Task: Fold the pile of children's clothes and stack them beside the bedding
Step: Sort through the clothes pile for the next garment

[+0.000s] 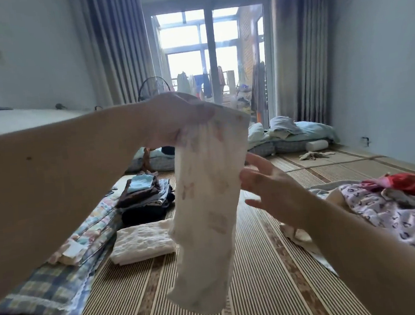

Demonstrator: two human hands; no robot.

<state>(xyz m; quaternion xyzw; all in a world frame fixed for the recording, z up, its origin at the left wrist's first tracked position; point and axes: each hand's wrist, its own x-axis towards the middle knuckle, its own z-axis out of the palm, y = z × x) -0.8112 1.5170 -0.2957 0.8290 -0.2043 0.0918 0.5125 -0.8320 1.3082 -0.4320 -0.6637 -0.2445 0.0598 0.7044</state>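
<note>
Our left hand (174,121) grips the top of the long cream printed cloth garment (205,207), which hangs above the striped woven mat's (273,281) middle btwn our hands, w/ right hand (268,185) spread open at its right edge.

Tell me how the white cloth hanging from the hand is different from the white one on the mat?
The hanging cloth dangles in the air, gripped at its top by the left hand; the folded cloth lies flat on the mat. The hanging cloth is long and narrow; the folded cloth is a squat rectangle. The hanging cloth shows faint printed shapes; the folded cloth looks crinkly and plain. Both are whitish fabric.
</note>
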